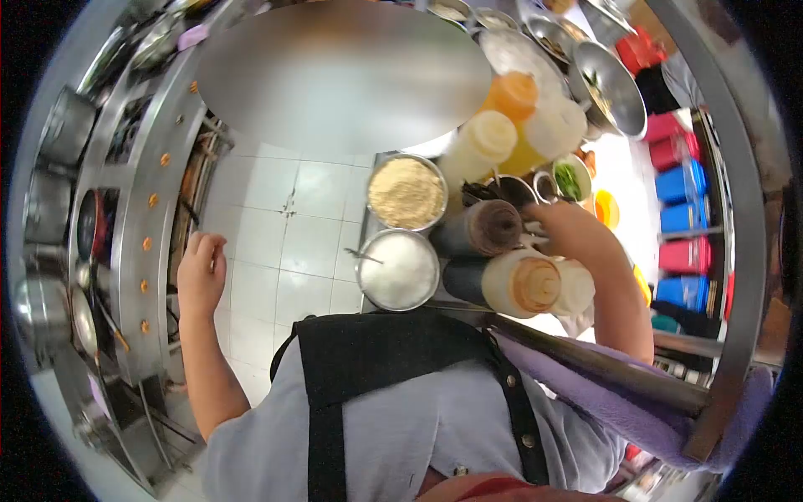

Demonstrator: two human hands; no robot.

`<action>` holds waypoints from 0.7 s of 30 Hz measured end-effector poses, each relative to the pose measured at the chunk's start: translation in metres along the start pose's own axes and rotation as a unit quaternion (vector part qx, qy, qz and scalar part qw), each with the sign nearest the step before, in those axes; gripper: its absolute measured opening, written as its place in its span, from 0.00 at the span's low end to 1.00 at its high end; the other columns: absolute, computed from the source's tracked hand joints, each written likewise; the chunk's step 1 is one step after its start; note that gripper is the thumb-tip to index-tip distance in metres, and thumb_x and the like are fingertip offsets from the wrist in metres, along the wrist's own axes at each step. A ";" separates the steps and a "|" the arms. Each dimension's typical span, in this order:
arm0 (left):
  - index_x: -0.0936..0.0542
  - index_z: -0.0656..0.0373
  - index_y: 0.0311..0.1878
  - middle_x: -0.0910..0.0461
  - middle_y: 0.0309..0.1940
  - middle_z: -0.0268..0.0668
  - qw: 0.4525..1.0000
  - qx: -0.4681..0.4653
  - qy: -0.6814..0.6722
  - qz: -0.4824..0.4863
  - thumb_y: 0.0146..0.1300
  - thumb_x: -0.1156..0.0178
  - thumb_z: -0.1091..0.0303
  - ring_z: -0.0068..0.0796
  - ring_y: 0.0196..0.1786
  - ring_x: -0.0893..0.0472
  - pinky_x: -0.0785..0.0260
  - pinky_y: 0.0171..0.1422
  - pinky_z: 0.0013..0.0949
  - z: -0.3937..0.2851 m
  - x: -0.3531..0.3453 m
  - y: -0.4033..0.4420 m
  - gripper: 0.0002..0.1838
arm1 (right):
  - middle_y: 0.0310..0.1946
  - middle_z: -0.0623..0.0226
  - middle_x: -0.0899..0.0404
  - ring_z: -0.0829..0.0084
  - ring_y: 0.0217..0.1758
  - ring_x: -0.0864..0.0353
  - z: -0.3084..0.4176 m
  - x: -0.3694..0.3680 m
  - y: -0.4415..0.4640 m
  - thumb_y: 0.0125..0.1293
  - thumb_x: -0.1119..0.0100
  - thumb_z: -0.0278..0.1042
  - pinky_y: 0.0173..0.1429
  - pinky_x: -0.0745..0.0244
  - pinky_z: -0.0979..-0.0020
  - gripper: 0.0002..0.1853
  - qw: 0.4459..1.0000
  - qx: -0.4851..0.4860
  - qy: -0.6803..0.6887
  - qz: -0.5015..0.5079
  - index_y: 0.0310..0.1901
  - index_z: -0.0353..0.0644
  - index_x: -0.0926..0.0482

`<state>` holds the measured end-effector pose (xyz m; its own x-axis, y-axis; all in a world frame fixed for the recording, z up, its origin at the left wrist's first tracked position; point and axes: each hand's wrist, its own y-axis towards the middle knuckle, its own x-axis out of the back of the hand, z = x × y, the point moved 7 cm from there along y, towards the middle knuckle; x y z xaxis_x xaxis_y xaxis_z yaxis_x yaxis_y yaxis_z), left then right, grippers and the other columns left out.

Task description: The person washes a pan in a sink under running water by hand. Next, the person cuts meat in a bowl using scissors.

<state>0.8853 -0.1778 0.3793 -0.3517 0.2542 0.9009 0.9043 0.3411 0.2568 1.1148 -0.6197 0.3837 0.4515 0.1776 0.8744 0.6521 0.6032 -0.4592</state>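
My left hand (203, 263) hangs beside the stove front, its fingers loosely bent and nothing visible in it. On the other side, my right hand (548, 222) reaches among bottles and small containers. Its fingers are mostly hidden behind a dark sauce bottle (495, 227), so its grip is unclear. Close to it are a metal container with dark utensils (514, 192), a bowl of chopped greens (569, 180) and a bottle with a brownish top (535, 284). Nearer my body stand a bowl of white granules (397, 269) with a spoon handle and a bowl of pale yellow powder (407, 192).
A stove (142, 243) with pans runs along the left, above a tiled floor (309, 226). Bottles of yellow liquid (539, 138) and metal bowls (606, 88) fill the far counter. A metal rail with a purple towel (577, 385) crosses at right, near red and blue bins (682, 201).
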 end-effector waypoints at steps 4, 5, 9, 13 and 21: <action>0.26 0.61 0.37 0.26 0.36 0.41 0.999 0.017 0.008 -0.031 0.56 0.46 0.79 0.43 0.37 0.23 0.30 0.41 0.37 0.016 0.020 -0.020 0.06 | 0.42 0.56 0.20 0.63 0.43 0.20 -0.016 0.044 -0.035 0.42 0.38 0.22 0.49 0.26 0.66 0.26 0.995 -0.080 0.061 -0.015 0.49 0.42 0.22; 0.26 0.60 0.37 0.25 0.36 0.40 0.999 -0.007 0.010 -0.042 0.56 0.45 0.78 0.46 0.38 0.23 0.30 0.40 0.39 0.021 0.027 -0.026 0.06 | 0.43 0.57 0.20 0.66 0.42 0.20 -0.020 0.053 -0.049 0.41 0.40 0.20 0.49 0.26 0.68 0.25 0.991 -0.117 0.063 -0.028 0.48 0.41 0.21; 0.24 0.58 0.36 0.26 0.34 0.42 0.996 -0.007 -0.028 -0.085 0.53 0.45 0.77 0.47 0.38 0.24 0.31 0.40 0.41 0.059 0.049 -0.051 0.07 | 0.45 0.65 0.22 0.71 0.45 0.24 -0.096 0.038 -0.146 0.43 0.42 0.17 0.51 0.29 0.73 0.32 0.954 -0.118 0.201 -0.186 0.56 0.36 0.29; 0.25 0.56 0.35 0.26 0.34 0.41 0.990 -0.044 -0.057 -0.120 0.52 0.45 0.77 0.46 0.37 0.23 0.30 0.39 0.43 0.115 0.066 -0.087 0.07 | 0.48 0.63 0.23 0.70 0.51 0.25 -0.146 -0.045 -0.257 0.53 0.43 0.22 0.57 0.31 0.72 0.26 0.894 -0.285 0.127 -0.321 0.58 0.38 0.30; 0.25 0.53 0.37 0.26 0.36 0.37 0.991 0.051 -0.062 -0.105 0.54 0.45 0.73 0.42 0.37 0.23 0.29 0.39 0.42 0.277 0.124 -0.214 0.06 | 0.48 0.64 0.23 0.71 0.51 0.25 0.071 -0.285 -0.217 0.56 0.43 0.23 0.56 0.31 0.72 0.25 0.796 -0.407 0.315 -0.319 0.58 0.38 0.30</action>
<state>0.5808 0.0311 0.3388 -0.5631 0.2754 0.7792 0.7809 0.4859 0.3926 0.8013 -0.7463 0.2455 -0.0815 -0.5430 0.8358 0.9335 -0.3355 -0.1270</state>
